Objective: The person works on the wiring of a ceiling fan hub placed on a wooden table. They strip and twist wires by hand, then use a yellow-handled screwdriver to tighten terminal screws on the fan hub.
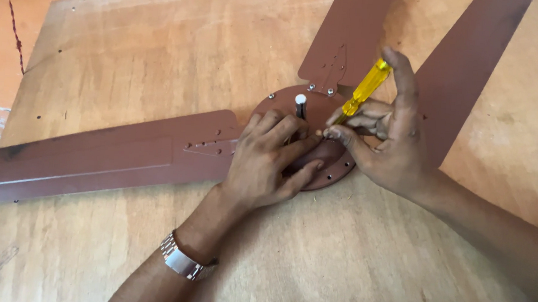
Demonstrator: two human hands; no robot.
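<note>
A brown ceiling fan lies flat on a wooden board (131, 55). Its round motor hub (336, 174) has a short metal shaft (300, 103) standing up at the middle. My left hand (268, 160) lies palm down over the hub, fingers spread toward the shaft. My right hand (385, 139) grips a yellow-handled screwdriver (364, 91), tilted, its tip down on the hub right by my left fingertips. One fan blade (94, 156) runs out to the left. Two others, a blade (351, 31) and a blade (467, 63), point up toward the top edge.
A metal wristwatch (181, 261) sits on my left wrist. An orange floor (3, 23) shows beyond the board's left edge, with a thin red cord (14, 26) lying on it. Small screw holes dot the board.
</note>
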